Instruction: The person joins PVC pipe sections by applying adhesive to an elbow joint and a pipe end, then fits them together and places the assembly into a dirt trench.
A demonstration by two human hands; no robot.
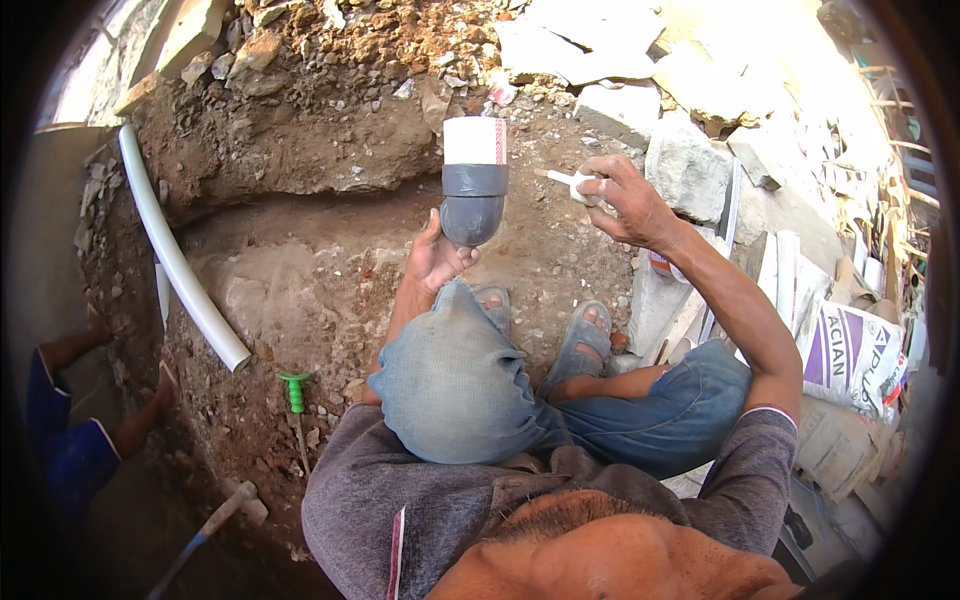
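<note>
My left hand (434,258) grips the bottom of a dark grey plastic pipe elbow (474,205) and holds it up in front of my knee. A short white pipe piece (470,141) with a red printed strip sits in its upper socket. Over to the right, my right hand (628,200) has its fingers closed around a small white tube (580,188). The tube's thin tip points left, toward the elbow, with a gap between them. Whether the tip is a nozzle or a brush is too small to tell.
A long white pipe (180,250) leans at the left. Near it are a green-handled tool (297,393) and a hammer (215,512). Another person's legs (95,440) show at far left. Concrete blocks (688,165) and a printed sack (848,358) lie on the right.
</note>
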